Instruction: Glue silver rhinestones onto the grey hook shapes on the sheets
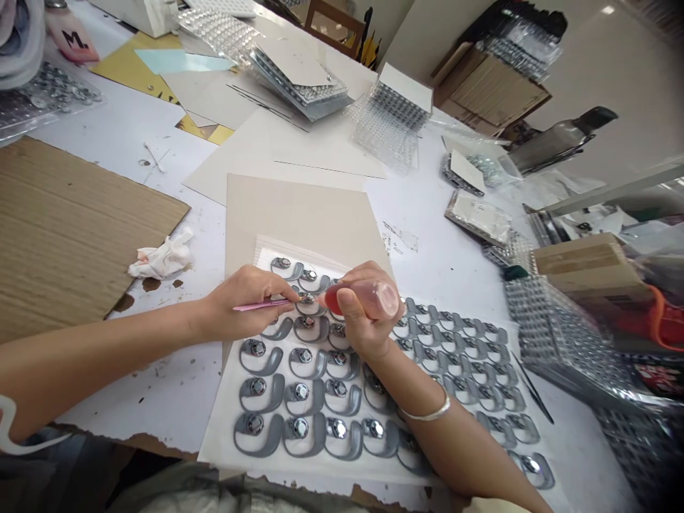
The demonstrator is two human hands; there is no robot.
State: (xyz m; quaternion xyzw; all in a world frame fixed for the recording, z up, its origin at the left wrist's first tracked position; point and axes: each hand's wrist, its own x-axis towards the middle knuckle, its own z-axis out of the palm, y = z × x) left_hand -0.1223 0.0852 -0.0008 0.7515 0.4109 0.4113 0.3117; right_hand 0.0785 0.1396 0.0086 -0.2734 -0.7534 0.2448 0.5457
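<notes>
My left hand [240, 303] is closed on a thin pink stick [261, 305], its fingertips near a shiny round piece [308, 298] on the sheet. In my right hand [366, 324] lies a small translucent squeeze bottle [368, 296] with reddish liquid. Its nozzle points left, close to my left fingertips; whether it touches the piece I cannot tell. Below both hands, a white sheet [224, 434] carries rows of grey curved ring-like pieces [270, 442], each with a shiny round metal part. My right forearm hides some of them.
Cardboard [75, 221] lies at left beside a crumpled tissue [163, 258]. A beige board [299, 214] is beyond the sheet. Stacked trays [299, 78] stand at the back, with more packs [556, 328] on the right. A dark thin tool [533, 388] lies right of the sheet.
</notes>
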